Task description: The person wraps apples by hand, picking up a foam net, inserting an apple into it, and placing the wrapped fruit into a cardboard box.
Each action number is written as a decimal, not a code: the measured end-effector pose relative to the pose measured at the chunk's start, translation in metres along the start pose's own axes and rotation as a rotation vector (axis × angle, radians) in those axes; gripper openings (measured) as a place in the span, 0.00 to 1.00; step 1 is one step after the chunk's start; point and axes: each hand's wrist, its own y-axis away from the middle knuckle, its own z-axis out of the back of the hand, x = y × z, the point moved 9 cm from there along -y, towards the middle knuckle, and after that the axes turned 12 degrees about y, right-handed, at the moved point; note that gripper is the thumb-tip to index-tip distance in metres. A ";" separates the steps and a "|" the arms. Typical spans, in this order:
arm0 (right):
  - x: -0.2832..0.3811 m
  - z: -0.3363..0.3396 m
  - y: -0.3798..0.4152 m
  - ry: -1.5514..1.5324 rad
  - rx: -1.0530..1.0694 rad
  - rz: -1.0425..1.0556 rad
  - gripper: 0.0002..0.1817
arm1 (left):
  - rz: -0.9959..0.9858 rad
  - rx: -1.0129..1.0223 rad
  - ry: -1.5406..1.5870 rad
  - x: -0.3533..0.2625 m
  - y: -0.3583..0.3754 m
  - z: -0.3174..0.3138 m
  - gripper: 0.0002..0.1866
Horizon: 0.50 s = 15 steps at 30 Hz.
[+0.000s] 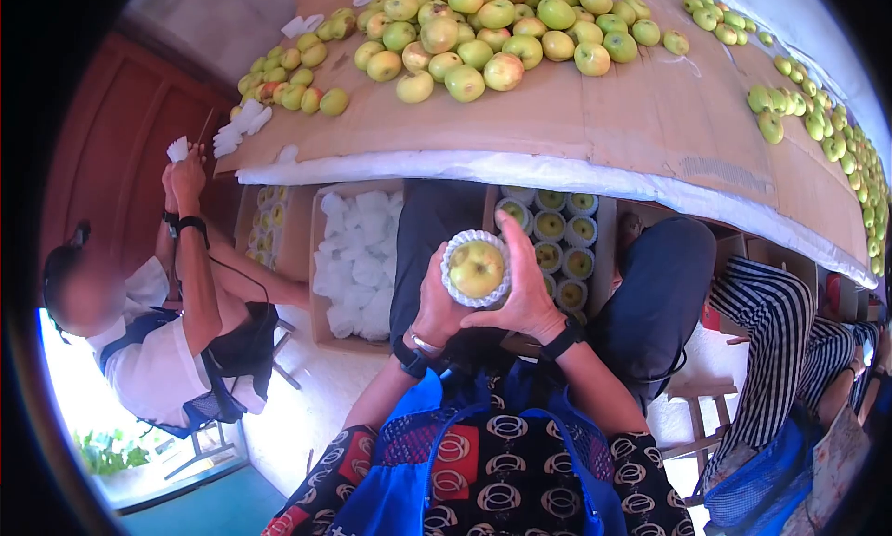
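Between my hands, above my lap, is a yellow-green apple (pixel 478 269) in a white foam net (pixel 452 287). My left hand (pixel 437 304) grips its left side, the fingers partly hidden behind the net. On the other side my right hand (pixel 528 296) curves round the net, index finger up along its edge and thumb below. Under the table, just beyond my hands, a carton holds rows of netted apples (pixel 550 226). Left of my knee stands a box (pixel 321 299) full of loose white foam nets (pixel 358 257).
Many bare apples (pixel 497 34) are heaped on the cardboard-covered table (pixel 632 118), whose front edge lies beyond my hands. A person (pixel 177 322) sits at left, holding a foam net (pixel 177 150). Another person's striped trousers (pixel 767 341) show at right, near a wooden stool (pixel 697 415).
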 end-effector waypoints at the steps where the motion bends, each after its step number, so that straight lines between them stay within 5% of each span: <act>1: 0.001 -0.002 0.001 -0.003 0.007 0.004 0.57 | -0.003 -0.007 0.004 -0.017 0.007 -0.014 0.24; 3: -0.010 -0.005 0.004 -0.065 0.013 -0.099 0.56 | 0.176 -0.031 0.519 -0.031 0.022 -0.044 0.24; 15: -0.004 -0.037 0.012 0.112 0.002 -0.086 0.47 | 0.280 0.146 0.775 -0.032 0.021 -0.047 0.24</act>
